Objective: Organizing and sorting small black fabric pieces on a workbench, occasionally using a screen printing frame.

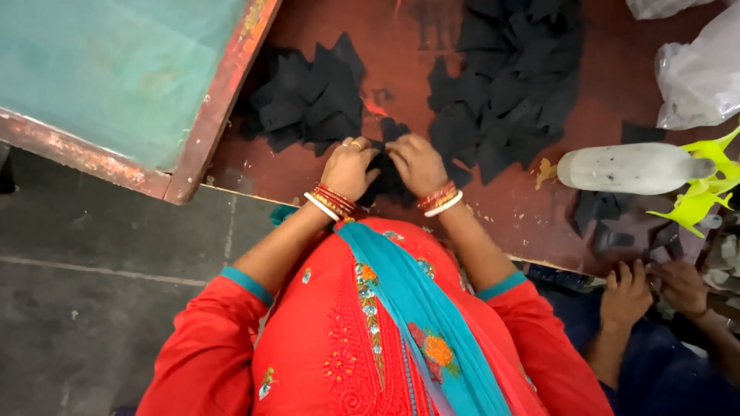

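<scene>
Hands meet over a small black fabric piece (387, 166) near the front edge of a dark red worktable (509, 208), close to the person's body. The left hand (348, 168) and right hand (417, 163), both with bangles at the wrist, are curled narrow and pinch the piece between fingertips, knuckles nearly touching. Handling it well seems to call for keeping the cloth flat on the table and the edges matched before pressing. Just beyond lie two heaps of black cut pieces, one toward the table's left edge (308, 96), a larger one at the back (505, 85). Farther right a white plastic bottle (628, 168) lies on its side beside yellow-green plastic parts (705, 189). At the right front corner, another person's hands (655, 289) work on dark pieces.
</scene>
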